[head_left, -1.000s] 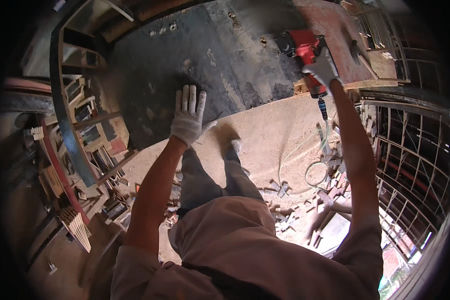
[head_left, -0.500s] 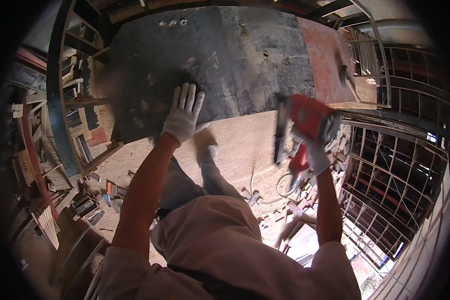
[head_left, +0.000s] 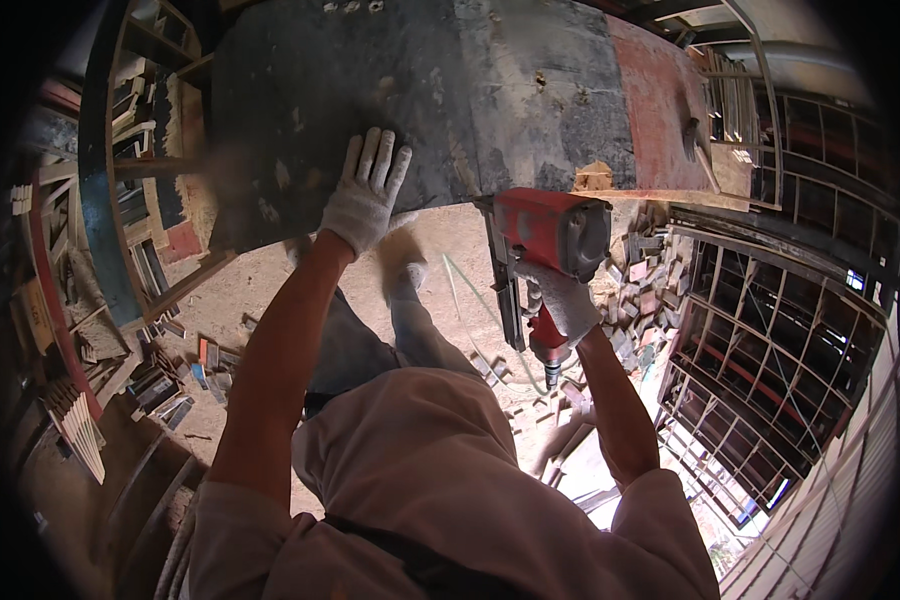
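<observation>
- We see the left hand (head_left: 365, 195), in a white work glove, pressed flat on the dark panel (head_left: 440, 90), its fingers spread apart and pointing up the board, clamped on nothing.
- We see the right hand (head_left: 567, 302), also gloved, with its fingers closed tight round the grip of the red nail gun (head_left: 550, 240).
- The nail gun sits at the lower edge of the panel, its red body just under that edge, with the long dark magazine (head_left: 508, 290) running down on its left side. A thin hose (head_left: 470, 300) trails from below the tool across the ground.
- The panel is worn, black and grey over most of its face, with a red strip (head_left: 660, 100) toward its right end. A small wooden block (head_left: 595, 178) sits at the lower edge, just above the tool.
- Left of the panel stands a blue frame (head_left: 100, 200) with shelves; the shelves hold short wood pieces, though we cannot tell them apart.
- Below the panel lies sandy ground (head_left: 450, 260), and our shoe (head_left: 402, 262) stands on it between the two arms.
- Wood offcuts (head_left: 640, 290) are piled to the right of the tool, and more scraps (head_left: 170, 375) lie on the left by the frame.
- Farther right stand stacked metal grid frames (head_left: 770, 380), well apart from both hands.
</observation>
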The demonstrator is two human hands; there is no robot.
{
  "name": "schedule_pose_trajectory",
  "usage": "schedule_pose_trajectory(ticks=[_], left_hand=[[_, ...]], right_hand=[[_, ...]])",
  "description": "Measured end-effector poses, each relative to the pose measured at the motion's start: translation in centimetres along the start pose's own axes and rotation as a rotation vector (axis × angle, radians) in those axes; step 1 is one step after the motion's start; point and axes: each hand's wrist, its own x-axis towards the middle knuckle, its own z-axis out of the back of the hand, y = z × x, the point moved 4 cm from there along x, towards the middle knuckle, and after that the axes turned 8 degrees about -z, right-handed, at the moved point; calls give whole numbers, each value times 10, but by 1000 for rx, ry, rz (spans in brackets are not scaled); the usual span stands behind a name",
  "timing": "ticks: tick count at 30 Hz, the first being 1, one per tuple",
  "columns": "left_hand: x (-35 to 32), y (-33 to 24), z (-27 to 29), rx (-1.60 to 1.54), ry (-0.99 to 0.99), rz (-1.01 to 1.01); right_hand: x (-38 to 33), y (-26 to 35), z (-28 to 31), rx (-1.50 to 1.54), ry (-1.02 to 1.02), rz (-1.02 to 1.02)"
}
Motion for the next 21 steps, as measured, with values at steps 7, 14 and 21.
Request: schedule_pose_trajectory(ticks=[7,14,21], left_hand=[[-1,1,-2,-42,94,25],[1,2,-3,-89,81,30],[2,4,-3,-109,57,26]], right_hand=[[0,6,-4,141,-16,-125],[3,-1,3,48,-5,-150],[-13,25,-3,29,-13,-41]])
